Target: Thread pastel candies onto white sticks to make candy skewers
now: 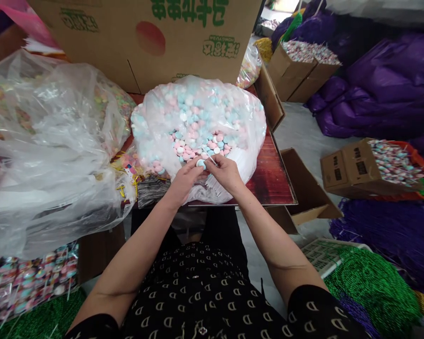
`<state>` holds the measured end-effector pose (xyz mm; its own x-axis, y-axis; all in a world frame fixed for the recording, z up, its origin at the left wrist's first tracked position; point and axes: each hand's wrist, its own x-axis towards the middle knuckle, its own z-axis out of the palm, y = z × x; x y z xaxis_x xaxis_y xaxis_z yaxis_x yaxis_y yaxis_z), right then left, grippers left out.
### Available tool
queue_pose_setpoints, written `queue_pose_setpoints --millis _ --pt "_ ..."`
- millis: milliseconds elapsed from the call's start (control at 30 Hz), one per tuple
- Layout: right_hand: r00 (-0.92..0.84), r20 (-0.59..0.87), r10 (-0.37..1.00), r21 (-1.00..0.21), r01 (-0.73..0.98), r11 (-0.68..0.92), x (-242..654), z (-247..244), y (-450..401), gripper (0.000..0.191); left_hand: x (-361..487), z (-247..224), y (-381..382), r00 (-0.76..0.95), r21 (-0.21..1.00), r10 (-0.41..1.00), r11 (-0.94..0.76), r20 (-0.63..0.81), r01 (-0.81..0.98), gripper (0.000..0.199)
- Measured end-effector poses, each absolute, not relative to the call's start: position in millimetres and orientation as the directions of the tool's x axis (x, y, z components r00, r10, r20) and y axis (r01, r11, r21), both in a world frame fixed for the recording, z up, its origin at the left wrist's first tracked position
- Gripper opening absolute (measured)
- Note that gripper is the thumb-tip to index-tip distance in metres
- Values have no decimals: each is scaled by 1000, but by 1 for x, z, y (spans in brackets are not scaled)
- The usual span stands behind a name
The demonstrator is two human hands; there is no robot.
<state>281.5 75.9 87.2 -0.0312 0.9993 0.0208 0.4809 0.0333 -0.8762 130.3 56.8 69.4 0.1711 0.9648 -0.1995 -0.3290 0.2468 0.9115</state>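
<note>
A shiny red table [273,181] is sitting in the middle, with grey floor [300,125] showing beside it. A big brown box [183,52] is standing behind a thin, crinkly see-through bag [249,110]. The bag is holding smooth, round pink, blue and white pieces [187,154]. At the bag's front, the left hand [186,181] is pinching one pale round piece [200,163]. The right hand [227,173] is gripping a thin white stick [213,160]. Fingers are hiding whether stick and piece are touching. The picture's edge is cutting off the box's top.
</note>
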Motion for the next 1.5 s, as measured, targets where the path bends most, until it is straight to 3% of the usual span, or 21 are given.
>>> queue_pose_setpoints --millis 133,333,567,833,967,1167,1333,1500 --pt "-84 0 996 -896 442 38 286 89 72 19 132 65 57 96 935 977 211 -191 -286 53" --pt "-176 -30 984 -997 73 -17 291 88 51 52 129 67 57 57 935 978 210 -203 -286 51" --pt "-233 -151 961 -961 -195 -198 286 88 30 54 129 74 55 35 937 986 165 -162 -308 51" --pt "-279 -202 939 -975 -37 -221 289 76 22 53 129 80 52 97 891 973 230 -208 -390 51" --pt "-218 -168 961 -982 124 -143 290 72 21 49 129 76 51 104 900 977 211 -185 -381 51" --pt "-194 -100 976 -946 324 -32 290 77 12 40 131 65 52 -14 977 997 66 -70 -202 49" --pt "-184 -103 978 -936 351 -32 289 82 9 37 128 58 51 14 995 999 37 -35 -92 51" --pt "-181 -137 974 -935 347 -67 289 87 8 36 126 61 45 -26 988 998 -55 59 147 44"
